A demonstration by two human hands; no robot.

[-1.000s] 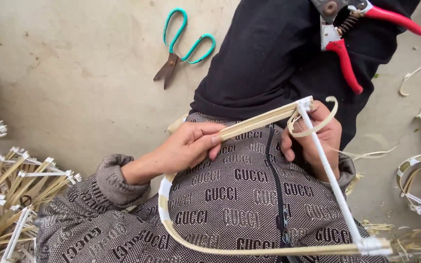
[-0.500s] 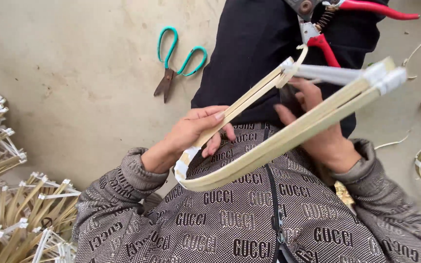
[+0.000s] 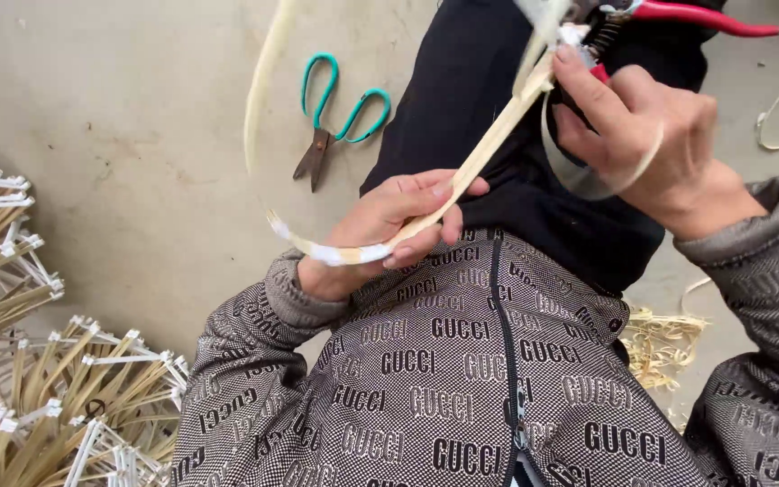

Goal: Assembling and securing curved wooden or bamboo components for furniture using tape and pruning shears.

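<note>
My left hand (image 3: pixel 389 221) grips a bent frame of pale bamboo strips (image 3: pixel 475 158) near its taped lower corner, over my lap. My right hand (image 3: pixel 646 149) holds the frame's upper end, where white tape binds the strips, with a loose loop of strip curling under the fingers. A thin curved strip of the frame sweeps up and left toward the top edge. Red-handled pruning shears (image 3: pixel 678 18) lie on my black trouser leg, right behind my right hand.
Teal-handled scissors (image 3: pixel 335 117) lie on the concrete floor left of my leg. Stacks of finished bamboo frames (image 3: pixel 56 388) with white taped joints fill the lower left. Shavings (image 3: pixel 660 347) and loose strips lie at the right.
The frame has been turned and lifted: it lay flat over my lap, then tilted up; now its top is raised to my right hand and my left hand grips the lower corner.
</note>
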